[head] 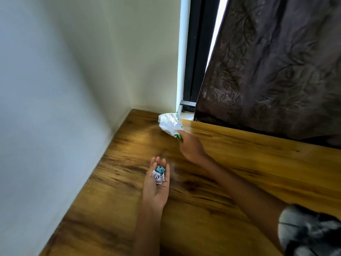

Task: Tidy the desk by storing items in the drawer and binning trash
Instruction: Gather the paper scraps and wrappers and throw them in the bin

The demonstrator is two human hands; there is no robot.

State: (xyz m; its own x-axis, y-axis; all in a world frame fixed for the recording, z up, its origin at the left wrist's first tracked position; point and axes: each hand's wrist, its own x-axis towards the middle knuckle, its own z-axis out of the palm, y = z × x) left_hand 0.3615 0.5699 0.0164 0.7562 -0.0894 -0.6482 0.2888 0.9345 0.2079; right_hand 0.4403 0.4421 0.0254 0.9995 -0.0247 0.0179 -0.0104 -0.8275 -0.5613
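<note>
While the left hand (156,183) lies palm up just above the bench (230,182), its fingers are loosely cupped round two small crumpled scraps: a white paper ball (158,178) in the palm and a teal wad (160,169) touching it on the far side, toward the fingertips. The fingers point away, toward the far corner. The right hand (191,146) reaches farther out and to the right of the left one, back of the hand up, its fingers pinching the near end of a white wrapper (169,124). That wrapper has coloured dots along its right edge and a bit of green print where the fingers hold it; its far end is near the bench's far edge, close to the corner. Whether it rests on the wood or is lifted clear cannot be told, as this part is blurred. Both forearms run back toward the near right, where a grey and black sleeve (310,231) shows. A white wall (64,80) bounds the bench on the left and far sides. At far right hangs a dark brown curtain (276,67) with a leaf pattern, and a black window frame (199,52) shows beside it.
</note>
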